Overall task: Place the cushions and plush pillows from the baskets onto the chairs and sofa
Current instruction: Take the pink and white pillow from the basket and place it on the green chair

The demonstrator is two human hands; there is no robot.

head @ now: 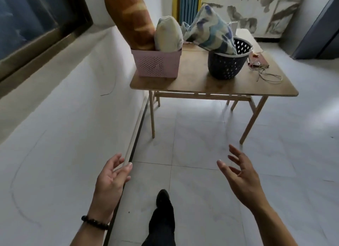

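White tiled floor and a windowed wall surround a wooden table (216, 84), the landmark here. On its left corner a pink basket (157, 64) holds a bread pillow (128, 16) and a cream cushion (167, 34); right of that, a dark basket (226, 65) holds a blue-patterned cushion (211, 30). Well short of the table, the left hand (110, 179) and right hand (242, 178) hang spread and empty, so all three visible items apparently await moving, with no chair or sofa in view.

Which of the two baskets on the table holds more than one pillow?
The pink rectangular basket, at the table's left corner: it holds the bread-shaped plush pillow and a cream cushion. The dark round basket holds only the blue patterned cushion.
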